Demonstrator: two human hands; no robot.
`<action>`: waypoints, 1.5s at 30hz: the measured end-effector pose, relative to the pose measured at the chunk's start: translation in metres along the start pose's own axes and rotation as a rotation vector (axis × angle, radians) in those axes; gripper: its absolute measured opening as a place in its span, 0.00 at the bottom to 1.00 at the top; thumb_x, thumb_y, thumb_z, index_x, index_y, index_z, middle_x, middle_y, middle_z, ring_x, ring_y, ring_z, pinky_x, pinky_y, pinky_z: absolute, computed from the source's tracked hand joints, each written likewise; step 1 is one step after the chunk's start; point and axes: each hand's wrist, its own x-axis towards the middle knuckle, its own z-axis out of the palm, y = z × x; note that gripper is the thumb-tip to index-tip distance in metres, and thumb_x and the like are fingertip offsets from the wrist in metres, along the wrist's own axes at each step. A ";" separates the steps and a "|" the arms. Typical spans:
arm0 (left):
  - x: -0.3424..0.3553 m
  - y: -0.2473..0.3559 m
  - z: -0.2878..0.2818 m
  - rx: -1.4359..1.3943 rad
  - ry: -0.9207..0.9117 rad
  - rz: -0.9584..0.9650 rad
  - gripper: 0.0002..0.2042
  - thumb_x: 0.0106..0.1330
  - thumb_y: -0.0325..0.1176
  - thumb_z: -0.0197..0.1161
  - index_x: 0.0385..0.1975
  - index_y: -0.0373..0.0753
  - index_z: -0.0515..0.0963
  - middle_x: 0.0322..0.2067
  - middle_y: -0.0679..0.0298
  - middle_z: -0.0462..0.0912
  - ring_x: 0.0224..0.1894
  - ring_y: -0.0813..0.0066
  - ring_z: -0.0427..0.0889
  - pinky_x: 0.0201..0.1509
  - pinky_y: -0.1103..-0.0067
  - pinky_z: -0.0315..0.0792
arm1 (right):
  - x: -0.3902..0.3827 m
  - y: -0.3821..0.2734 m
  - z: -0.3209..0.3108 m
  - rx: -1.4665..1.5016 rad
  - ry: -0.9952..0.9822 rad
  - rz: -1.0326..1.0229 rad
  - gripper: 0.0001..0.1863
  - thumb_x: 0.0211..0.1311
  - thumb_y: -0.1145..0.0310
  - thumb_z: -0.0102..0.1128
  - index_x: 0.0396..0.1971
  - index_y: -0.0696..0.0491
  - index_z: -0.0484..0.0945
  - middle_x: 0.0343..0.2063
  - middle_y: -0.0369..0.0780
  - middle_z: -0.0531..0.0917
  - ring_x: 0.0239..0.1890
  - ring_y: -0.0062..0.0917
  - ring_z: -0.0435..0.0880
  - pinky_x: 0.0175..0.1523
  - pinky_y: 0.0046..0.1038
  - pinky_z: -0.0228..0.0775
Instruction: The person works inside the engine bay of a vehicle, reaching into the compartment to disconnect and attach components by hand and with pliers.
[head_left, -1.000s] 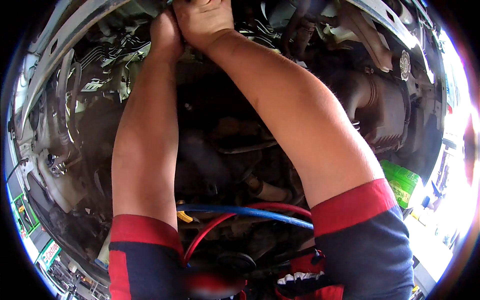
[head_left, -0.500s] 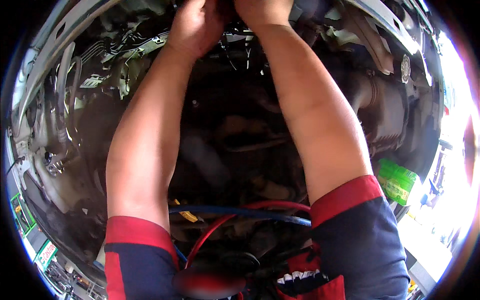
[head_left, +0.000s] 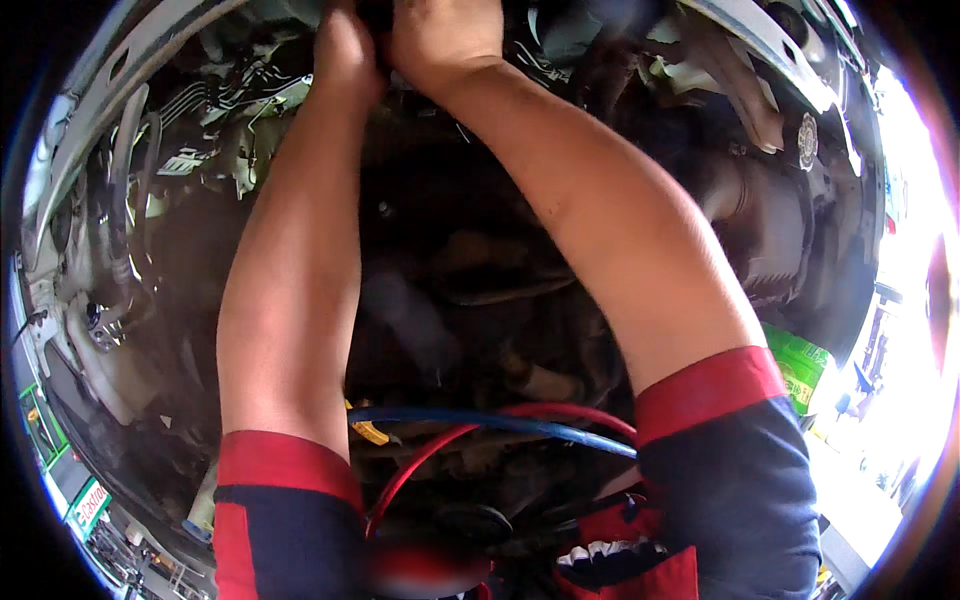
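Both my arms reach up to the far side of a vehicle's engine bay or underbody (head_left: 470, 190). At the top edge, my left hand (head_left: 346, 45) is turned so that its fingers are out of sight. Close beside it, my right hand (head_left: 447, 35) bends inward toward the left one, its fingers also cut off by the frame edge or in shadow. What the two hands touch cannot be made out. Thin metal pipes (head_left: 190, 105) run to the left of my left hand. Dark metal parts surround both hands.
A blue hose (head_left: 500, 424) and a red hose (head_left: 420, 462) cross between my forearms. Near them lies a yellow piece (head_left: 370, 430). A green packet (head_left: 800, 370) is beside my right sleeve. A pale metal frame rail (head_left: 85, 130) curves along the left.
My right hand has moved left, closer to my left hand, and the right forearm slants more inward. My left hand has shifted slightly left.
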 end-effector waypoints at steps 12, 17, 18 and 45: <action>-0.026 0.009 0.032 0.324 0.173 -0.090 0.23 0.80 0.47 0.52 0.61 0.34 0.77 0.53 0.59 0.84 0.53 0.67 0.82 0.56 0.66 0.77 | 0.018 0.008 -0.043 0.087 -0.131 0.093 0.19 0.56 0.56 0.69 0.41 0.53 0.87 0.40 0.50 0.88 0.45 0.50 0.86 0.52 0.49 0.77; -0.007 0.017 -0.016 1.258 0.092 0.111 0.23 0.80 0.47 0.50 0.60 0.35 0.78 0.52 0.59 0.85 0.53 0.65 0.83 0.56 0.66 0.77 | 0.006 -0.014 -0.009 -0.409 -0.107 -0.071 0.23 0.65 0.54 0.57 0.51 0.54 0.84 0.50 0.52 0.84 0.56 0.49 0.82 0.62 0.49 0.71; -0.005 0.014 -0.015 0.796 0.118 -0.021 0.25 0.79 0.50 0.48 0.61 0.36 0.77 0.56 0.58 0.84 0.57 0.61 0.81 0.61 0.62 0.74 | 0.009 -0.010 -0.013 -0.404 -0.060 -0.078 0.23 0.66 0.52 0.56 0.52 0.53 0.83 0.51 0.52 0.84 0.57 0.48 0.81 0.63 0.49 0.70; -0.011 0.012 0.011 1.382 -0.012 0.481 0.22 0.73 0.43 0.60 0.62 0.38 0.77 0.59 0.54 0.80 0.60 0.62 0.79 0.66 0.68 0.72 | 0.017 0.025 -0.092 0.190 -0.403 0.141 0.22 0.59 0.55 0.71 0.48 0.54 0.84 0.47 0.50 0.86 0.53 0.49 0.83 0.58 0.46 0.75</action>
